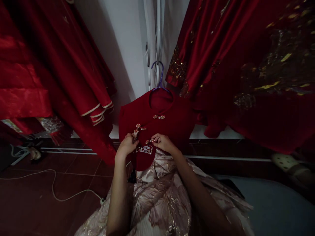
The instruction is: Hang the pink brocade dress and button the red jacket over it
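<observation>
A red vest [179, 121] hangs in front of me on a purple hanger [161, 78]. One jewelled fastener [158, 117] lies below its neckline. My left hand [126, 146] is closed at the vest's left front, by a beaded ornament [135, 132] with a flower-shaped end; its fingertips are partly hidden. My right hand [162, 143] pinches a small jewelled fastener [150, 141] on the front panel. A white patterned beaded piece [145, 149] shows between and just below the hands. Pale metallic-patterned fabric [167, 193] covers my lap.
Red garments with pale trim [93, 98] hang at the left. More red garments with gold sequins [278, 68] hang at the right. The hanger hooks onto a white metal rack [157, 36]. A white cable [56, 193] crosses the tiled floor, and a pale clog [282, 162] sits at the right.
</observation>
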`<state>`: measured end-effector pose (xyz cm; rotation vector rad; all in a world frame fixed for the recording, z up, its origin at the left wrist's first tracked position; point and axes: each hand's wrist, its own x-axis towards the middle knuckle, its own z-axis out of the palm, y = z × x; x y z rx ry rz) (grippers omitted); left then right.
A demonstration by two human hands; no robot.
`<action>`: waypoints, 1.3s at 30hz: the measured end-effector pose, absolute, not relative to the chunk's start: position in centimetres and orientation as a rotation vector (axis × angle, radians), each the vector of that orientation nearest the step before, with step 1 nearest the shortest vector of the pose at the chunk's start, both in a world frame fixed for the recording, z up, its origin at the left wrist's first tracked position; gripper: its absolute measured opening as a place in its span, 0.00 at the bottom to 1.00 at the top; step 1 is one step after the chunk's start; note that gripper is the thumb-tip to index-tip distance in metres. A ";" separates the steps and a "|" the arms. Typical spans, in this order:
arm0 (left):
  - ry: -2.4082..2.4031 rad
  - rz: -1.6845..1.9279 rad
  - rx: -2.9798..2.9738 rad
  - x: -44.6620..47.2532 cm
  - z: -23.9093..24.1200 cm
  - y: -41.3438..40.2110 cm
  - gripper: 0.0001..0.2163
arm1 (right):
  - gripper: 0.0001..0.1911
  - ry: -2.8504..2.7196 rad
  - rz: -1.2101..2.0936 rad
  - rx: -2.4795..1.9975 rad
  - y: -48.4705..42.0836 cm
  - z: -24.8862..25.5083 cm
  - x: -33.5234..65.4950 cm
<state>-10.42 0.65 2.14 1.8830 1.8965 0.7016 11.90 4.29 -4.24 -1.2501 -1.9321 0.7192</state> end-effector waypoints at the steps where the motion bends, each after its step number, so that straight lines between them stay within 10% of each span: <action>1: 1.928 0.763 1.913 -10.1 2.5 0.3 0.20 | 0.15 -1.926 0.724 -1.260 4.3 -4.3 11.9; 5: 1.792 1.231 2.167 -8.3 5.3 -1.2 0.19 | 0.14 -1.918 0.774 -1.309 4.0 -4.3 11.9; 10: 1.201 0.927 2.377 -7.0 5.4 -1.1 0.11 | 0.10 -2.009 0.669 -1.276 3.7 -3.3 11.9; 39: 1.423 1.131 2.471 -6.1 -2.7 5.2 0.12 | 0.17 -1.772 0.663 -1.182 4.3 -3.9 10.2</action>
